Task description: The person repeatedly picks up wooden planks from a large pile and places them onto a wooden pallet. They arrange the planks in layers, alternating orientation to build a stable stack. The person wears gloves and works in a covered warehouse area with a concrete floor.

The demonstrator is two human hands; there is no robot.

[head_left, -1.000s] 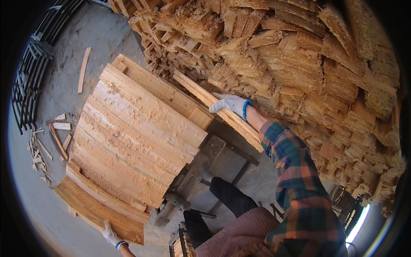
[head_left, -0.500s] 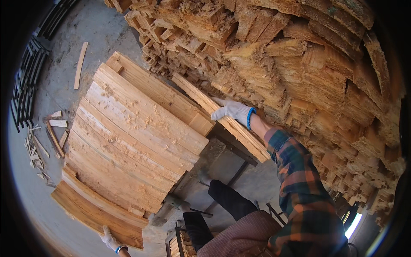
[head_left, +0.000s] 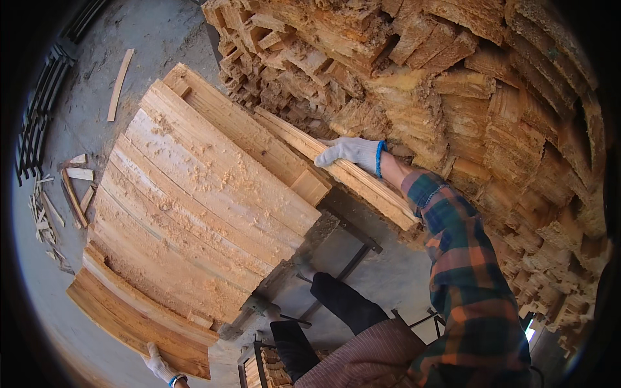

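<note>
on the far side of the stack (head_left: 194,194), the right hand (head_left: 349,152), in a white glove with a blue cuff, lies over a long plank (head_left: 343,171); its fingers (head_left: 325,150) curl over the plank's upper edge and grip it; the plank runs slantwise from upper left to lower right, just beside the stack's right edge and against the foot of the woodpile (head_left: 440,84); its lower end juts past the plaid sleeve (head_left: 466,258); down at the bottom edge of the view, the left hand (head_left: 158,365), gloved the same way, touches the near corner of the lowest board (head_left: 129,323) of the stack; only part of that hand shows, so i cannot tell whether it is closed on the board or merely pressed to it; the stack is made of pale rough-sawn boards laid side by side, dusted with sawdust, the upper layer lying across darker boards beneath; it rests on a stand (head_left: 304,258) whose dark frame shows under its right side; the woodpile of short split pieces fills the upper right; on the grey floor (head_left: 149,39) at left lie one loose slat (head_left: 120,84) and a scatter of offcuts (head_left: 61,200); dark trousers (head_left: 336,310) show below the stand.
</note>
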